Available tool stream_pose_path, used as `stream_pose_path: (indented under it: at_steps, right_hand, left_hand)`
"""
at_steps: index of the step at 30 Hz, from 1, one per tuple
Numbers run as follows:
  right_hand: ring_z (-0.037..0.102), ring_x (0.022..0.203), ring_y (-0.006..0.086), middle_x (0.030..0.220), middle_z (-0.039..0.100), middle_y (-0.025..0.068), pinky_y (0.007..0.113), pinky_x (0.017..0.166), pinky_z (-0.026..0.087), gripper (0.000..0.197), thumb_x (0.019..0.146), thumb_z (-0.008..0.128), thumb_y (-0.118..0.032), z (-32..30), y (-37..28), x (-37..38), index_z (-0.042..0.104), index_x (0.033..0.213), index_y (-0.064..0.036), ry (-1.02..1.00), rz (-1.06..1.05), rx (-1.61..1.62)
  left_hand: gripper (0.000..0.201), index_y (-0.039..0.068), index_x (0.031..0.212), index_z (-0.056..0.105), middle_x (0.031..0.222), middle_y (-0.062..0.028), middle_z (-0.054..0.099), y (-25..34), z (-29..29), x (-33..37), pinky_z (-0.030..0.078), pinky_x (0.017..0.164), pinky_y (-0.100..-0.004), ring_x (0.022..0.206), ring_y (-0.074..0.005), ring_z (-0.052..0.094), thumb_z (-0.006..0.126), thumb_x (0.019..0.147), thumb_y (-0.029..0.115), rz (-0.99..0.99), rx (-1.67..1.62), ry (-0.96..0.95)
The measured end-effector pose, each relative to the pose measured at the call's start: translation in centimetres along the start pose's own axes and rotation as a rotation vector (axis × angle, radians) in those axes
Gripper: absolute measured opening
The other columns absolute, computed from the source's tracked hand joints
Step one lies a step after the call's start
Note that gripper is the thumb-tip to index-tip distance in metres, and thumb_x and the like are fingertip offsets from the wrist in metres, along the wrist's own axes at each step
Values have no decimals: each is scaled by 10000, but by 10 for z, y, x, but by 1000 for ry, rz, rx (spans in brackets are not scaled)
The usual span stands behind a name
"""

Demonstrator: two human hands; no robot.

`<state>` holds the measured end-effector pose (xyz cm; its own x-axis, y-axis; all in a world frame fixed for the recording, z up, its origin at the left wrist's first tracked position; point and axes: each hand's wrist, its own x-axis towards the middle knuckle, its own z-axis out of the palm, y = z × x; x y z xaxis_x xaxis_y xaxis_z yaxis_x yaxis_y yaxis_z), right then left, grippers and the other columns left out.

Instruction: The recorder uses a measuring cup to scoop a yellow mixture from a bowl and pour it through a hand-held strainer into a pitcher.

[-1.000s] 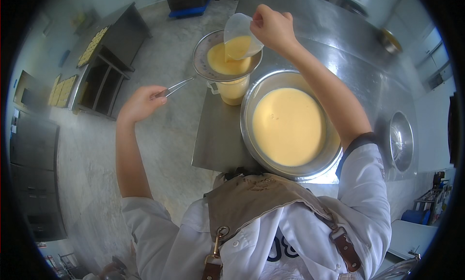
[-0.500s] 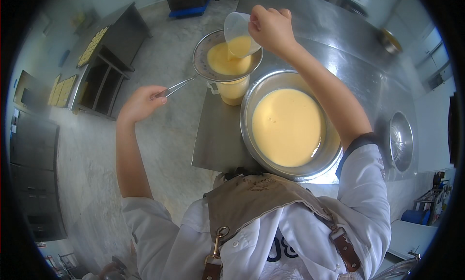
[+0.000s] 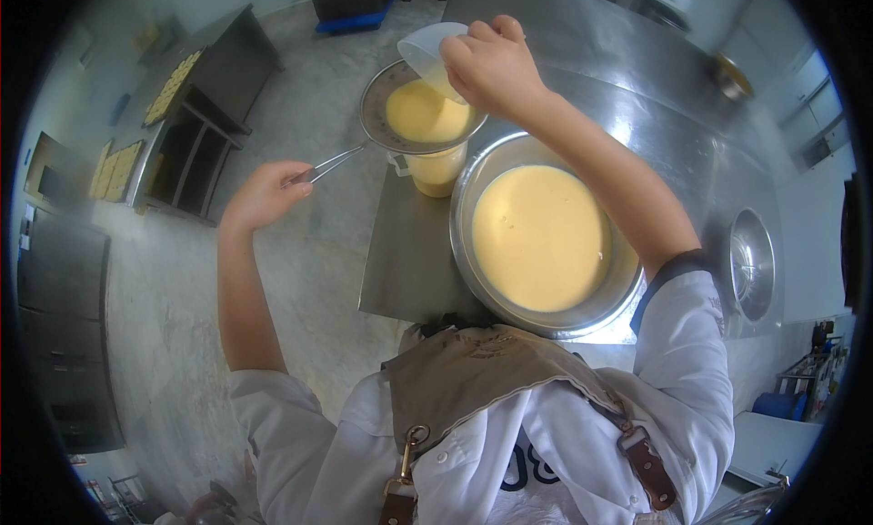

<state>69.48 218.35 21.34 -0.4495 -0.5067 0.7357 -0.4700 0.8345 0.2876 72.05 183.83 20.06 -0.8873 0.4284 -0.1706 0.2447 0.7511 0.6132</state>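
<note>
My left hand [image 3: 270, 195] is closed round the wire handle of a round strainer [image 3: 368, 116], which rests over a translucent jug [image 3: 435, 172]. Yellow liquid [image 3: 420, 114] pools in the strainer's mesh, and more of it shows inside the jug beneath. Up above the strainer, my right hand [image 3: 491, 69] grips a clear plastic measuring cup [image 3: 421, 50] tipped steeply to the left. Some yellow liquid remains near its lower lip. Below my right forearm stands a wide steel bowl [image 3: 466, 252] holding a large amount of the same smooth yellow liquid.
The jug and bowl stand near the left edge of a steel table [image 3: 400, 261]. A shallow steel bowl [image 3: 752, 261] lies at the right, and a round pan [image 3: 732, 78] farther back. Across the floor at left is a steel workbench [image 3: 214, 116] with rows of pale pieces.
My right hand and the measuring cup have shifted slightly left, and the cup is tipped further. Less liquid is in the cup. My left hand holds nearly still on the strainer.
</note>
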Motion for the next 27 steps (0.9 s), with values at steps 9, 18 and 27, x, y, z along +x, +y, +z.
stream_pose_path:
  at_steps: [9,18,27]
  right_hand:
    - [541,803,174,690,550,-13,326,876,315,141,707,572,-138,-11,-12,-10,471,805,-141,-7,-367,-107]
    - [586,711,242,675,596,45,376,787,397,100,794,596,-194,-4,25,-41,560,812,-102,215,582,200]
    - [465,866,83,901,464,-21,240,817,382,134,907,535,-195,-63,63,-190,523,986,-88,284,1356,982]
  left_hand:
    - [276,-24,1050,605,903,-82,639,-2,2,-1,435,797,-298,862,-143,565,623,798,88,-26,-8,8]
    - [274,-1,1056,613,900,-79,647,-9,4,7,446,779,-293,841,-154,579,627,805,108,28,16,-20]
    - [307,24,1072,615,945,-90,662,-15,8,1,463,820,-312,898,-180,607,661,810,177,103,42,7]
